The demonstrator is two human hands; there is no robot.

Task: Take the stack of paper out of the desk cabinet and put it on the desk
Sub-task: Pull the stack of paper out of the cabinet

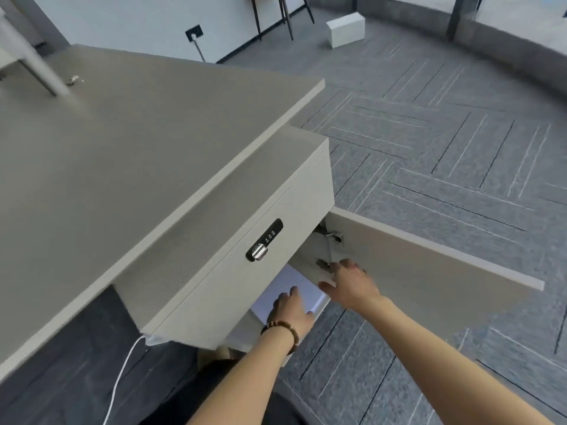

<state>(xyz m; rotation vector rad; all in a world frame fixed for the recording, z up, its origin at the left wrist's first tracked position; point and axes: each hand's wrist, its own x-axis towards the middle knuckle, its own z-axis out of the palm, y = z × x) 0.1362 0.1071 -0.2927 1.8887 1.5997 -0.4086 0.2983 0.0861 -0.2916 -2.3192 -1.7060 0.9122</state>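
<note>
I see both bare arms reaching down into the open cabinet (233, 259) under the grey bench (122, 154). The cabinet door (429, 256) is swung out to the right, its two metal hinges showing at the inner edge. The stack of paper (299, 285) lies inside the compartment, a pale white slab just below the drawer front that carries a black combination lock (264, 239). My left hand (290, 311), with a beaded bracelet (283, 331) at the wrist, rests on the near part of the stack, fingers spread flat across its top; whether the thumb is curled under the edge I cannot tell, since the hand hides it. My right hand (348, 283) is beside the stack's far right side, near the lower hinge, fingers loosely apart and closed around nothing I can make out. A white cable (122, 375) hangs from under the bench at left. On the carpet beyond stands a white box (346, 29).
</note>
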